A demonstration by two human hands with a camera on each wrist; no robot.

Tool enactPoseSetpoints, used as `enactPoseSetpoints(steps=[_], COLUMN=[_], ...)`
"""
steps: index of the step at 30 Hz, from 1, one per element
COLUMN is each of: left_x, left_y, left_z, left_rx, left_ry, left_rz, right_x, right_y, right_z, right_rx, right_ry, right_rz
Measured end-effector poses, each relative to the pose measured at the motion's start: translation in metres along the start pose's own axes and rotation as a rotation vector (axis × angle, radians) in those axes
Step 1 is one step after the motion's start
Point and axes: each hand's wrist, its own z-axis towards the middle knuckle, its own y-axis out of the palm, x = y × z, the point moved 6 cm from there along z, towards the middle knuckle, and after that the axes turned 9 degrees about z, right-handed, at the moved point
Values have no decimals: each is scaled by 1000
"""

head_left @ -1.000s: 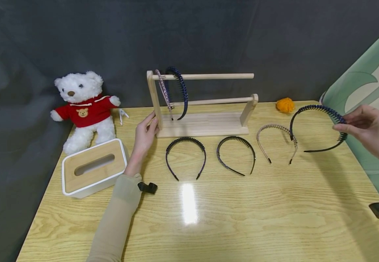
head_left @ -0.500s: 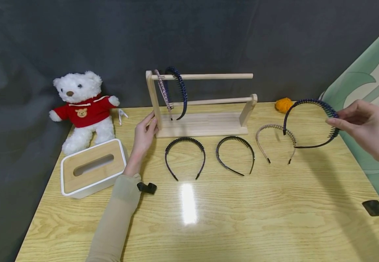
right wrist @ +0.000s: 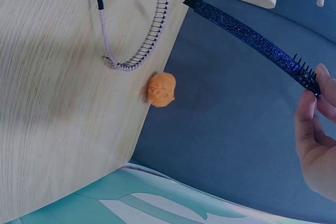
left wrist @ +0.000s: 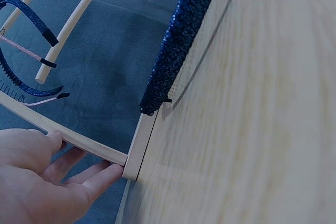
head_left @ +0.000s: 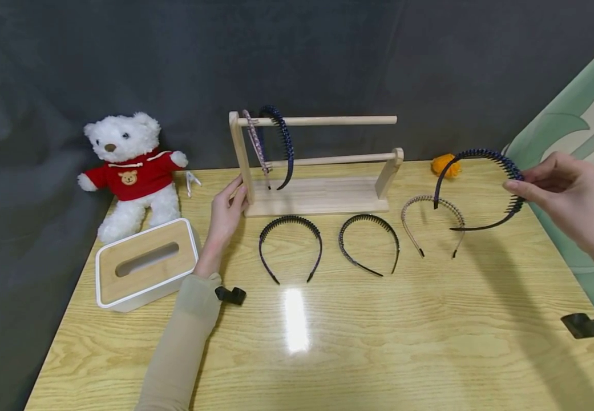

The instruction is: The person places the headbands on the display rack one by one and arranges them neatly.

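Note:
In the head view my right hand (head_left: 576, 194) pinches a dark blue toothed headband (head_left: 481, 153) by its side, holding it up over the right of the table. The right wrist view has thumb and fingers on that glittery headband (right wrist: 247, 34). My left hand (head_left: 227, 214) grips the left upright of a wooden rack (head_left: 307, 197), with thumb and fingers on either side of the wood. A pink headband (head_left: 257, 142) and another dark blue headband (head_left: 289, 142) hang at the left end of the rack's two bars.
Two dark headbands, a left one (head_left: 290, 218) and a middle one (head_left: 368, 217), lie before the rack, with a pale headband (head_left: 430, 198) to their right. An orange ball (head_left: 441, 166) sits behind it. A tissue box (head_left: 106, 279), white clip (head_left: 190, 185) and teddy bear (head_left: 145, 182) stand left.
My right hand has moved left and slightly up with the dark blue headband, which now overlaps the pale headband and the orange ball in view. The left hand stays on the rack.

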Motion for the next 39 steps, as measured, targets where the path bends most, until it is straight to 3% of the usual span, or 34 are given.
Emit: enactPoseSetpoints(steps=[16,23,29,39], left_x=[2,3,3,-2], left_y=[0,1,1,1], left_z=[-1,-1,-1,0], left_rx=[3,3,4,1], left_ry=[-6,-5,9,-7], left_rz=[-7,-3,-4,0], right_x=[-14,-22,-33,-43], right_y=[4,3,4,6], right_z=[0,4,8,17], right_rx=[-5,4,28,22], right_ry=[-21,14,-12,-54], right_rz=[24,108,101,190])
